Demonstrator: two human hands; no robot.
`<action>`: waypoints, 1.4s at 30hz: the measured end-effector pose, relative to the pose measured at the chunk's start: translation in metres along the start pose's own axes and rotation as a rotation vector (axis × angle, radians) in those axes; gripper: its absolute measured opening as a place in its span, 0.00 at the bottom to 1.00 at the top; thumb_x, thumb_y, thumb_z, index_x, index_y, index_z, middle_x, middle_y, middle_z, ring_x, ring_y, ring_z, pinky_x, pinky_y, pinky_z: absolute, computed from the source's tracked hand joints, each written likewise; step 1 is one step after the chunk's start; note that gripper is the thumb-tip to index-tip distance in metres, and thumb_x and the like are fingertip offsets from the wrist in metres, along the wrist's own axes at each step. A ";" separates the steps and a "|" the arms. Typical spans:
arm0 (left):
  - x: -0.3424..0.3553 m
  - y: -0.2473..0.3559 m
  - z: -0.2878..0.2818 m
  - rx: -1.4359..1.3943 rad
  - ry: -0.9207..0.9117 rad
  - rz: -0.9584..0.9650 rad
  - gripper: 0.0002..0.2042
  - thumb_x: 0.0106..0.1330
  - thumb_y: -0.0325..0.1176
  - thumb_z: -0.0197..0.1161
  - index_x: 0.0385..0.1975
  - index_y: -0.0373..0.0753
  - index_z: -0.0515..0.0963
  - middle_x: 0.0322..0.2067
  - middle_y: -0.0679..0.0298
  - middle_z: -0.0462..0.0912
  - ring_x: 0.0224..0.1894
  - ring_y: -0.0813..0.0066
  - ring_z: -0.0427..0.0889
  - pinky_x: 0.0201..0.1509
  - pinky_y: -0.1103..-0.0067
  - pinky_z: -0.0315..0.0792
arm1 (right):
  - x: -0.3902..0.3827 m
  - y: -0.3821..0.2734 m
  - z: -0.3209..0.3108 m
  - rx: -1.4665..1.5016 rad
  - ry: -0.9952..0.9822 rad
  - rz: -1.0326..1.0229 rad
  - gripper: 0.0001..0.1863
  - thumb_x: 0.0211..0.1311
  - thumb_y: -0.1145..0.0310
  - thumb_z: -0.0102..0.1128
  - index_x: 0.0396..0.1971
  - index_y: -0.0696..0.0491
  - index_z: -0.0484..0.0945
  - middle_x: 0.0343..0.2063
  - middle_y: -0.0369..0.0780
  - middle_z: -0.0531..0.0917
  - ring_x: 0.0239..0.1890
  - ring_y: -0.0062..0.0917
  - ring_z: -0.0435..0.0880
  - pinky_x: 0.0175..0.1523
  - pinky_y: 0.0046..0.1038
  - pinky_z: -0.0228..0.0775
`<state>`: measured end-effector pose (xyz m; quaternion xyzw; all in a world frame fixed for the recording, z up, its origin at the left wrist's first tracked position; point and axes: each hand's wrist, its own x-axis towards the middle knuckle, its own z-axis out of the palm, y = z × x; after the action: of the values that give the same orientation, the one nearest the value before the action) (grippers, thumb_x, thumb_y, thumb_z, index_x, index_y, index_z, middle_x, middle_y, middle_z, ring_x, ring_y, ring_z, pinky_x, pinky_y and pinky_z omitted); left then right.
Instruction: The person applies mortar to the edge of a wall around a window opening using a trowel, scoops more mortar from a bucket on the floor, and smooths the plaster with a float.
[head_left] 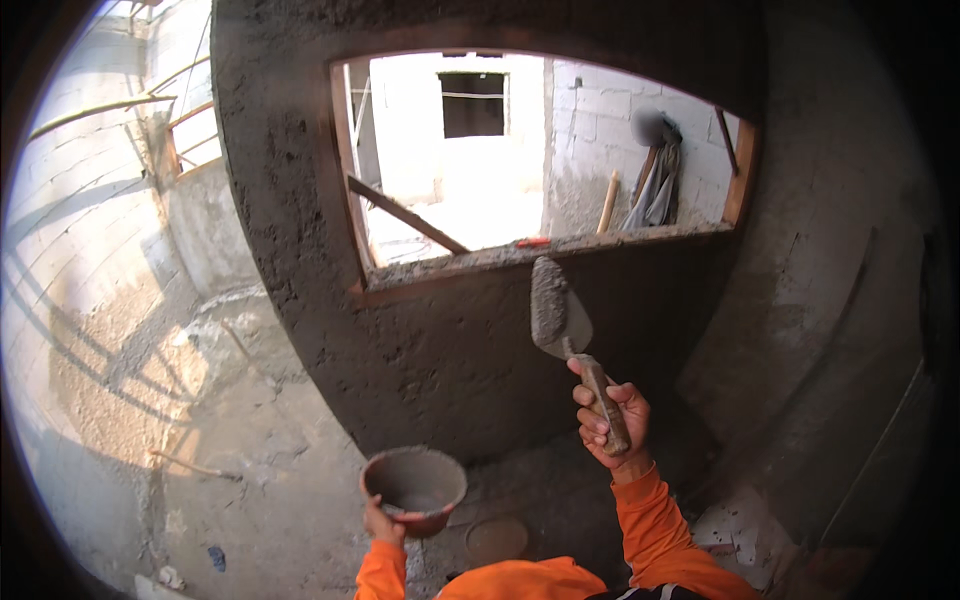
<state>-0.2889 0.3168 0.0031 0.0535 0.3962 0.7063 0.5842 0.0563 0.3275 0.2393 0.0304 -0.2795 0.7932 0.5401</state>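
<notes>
My right hand [614, 415] is closed around the wooden handle of a trowel [578, 322]. Its blade points up toward the wall below the window sill, and a strip of wet grey mortar [548, 298] lies along the blade's left side. Lower left, my left hand [382, 522] grips the rim of a reddish-brown bucket [430, 522]; its thumb side shows at the rim, the other fingers are hidden. The inside of the bucket looks grey and mortar-coated. Dark grey plaster covers the wall [450, 350] in front of me.
A wood-framed window opening [742, 175] cuts through the wall, with a slanting wooden brace [410, 215] at its left. Something small and red [533, 242] rests on the sill [610, 240]. Clothes [655, 185] hang beyond. A stick [195, 465] lies on the floor at left.
</notes>
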 end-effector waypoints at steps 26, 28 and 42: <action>-0.148 -0.095 -0.384 0.018 1.245 0.072 0.14 0.53 0.34 0.63 0.35 0.29 0.79 0.34 0.56 0.81 0.33 0.64 0.79 0.34 0.69 0.74 | 0.102 -0.016 -0.070 -1.872 0.064 0.307 0.32 0.52 0.72 0.56 0.61 0.57 0.62 0.31 0.39 0.79 0.16 0.17 0.72 0.23 0.22 0.67; -0.151 -0.129 -0.387 0.014 1.243 0.073 0.14 0.53 0.33 0.64 0.34 0.28 0.80 0.33 0.56 0.82 0.32 0.65 0.79 0.34 0.70 0.74 | -0.011 0.029 -0.169 -1.752 0.325 0.776 0.33 0.52 0.74 0.56 0.61 0.57 0.62 0.33 0.39 0.79 0.15 0.15 0.72 0.21 0.21 0.66; -0.072 -0.159 -0.398 0.299 1.342 -0.316 0.19 0.54 0.38 0.65 0.40 0.31 0.72 0.30 0.56 0.78 0.18 0.67 0.75 0.16 0.74 0.72 | -0.487 -0.009 -0.326 -1.585 -0.992 1.634 0.16 0.52 0.66 0.52 0.35 0.64 0.77 0.23 0.44 0.81 0.24 0.31 0.82 0.26 0.32 0.71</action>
<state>-0.3558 0.0567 -0.3387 -0.3723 0.7667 0.4316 0.2956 0.3490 0.0762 -0.2017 -0.1904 -0.7927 0.4126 -0.4064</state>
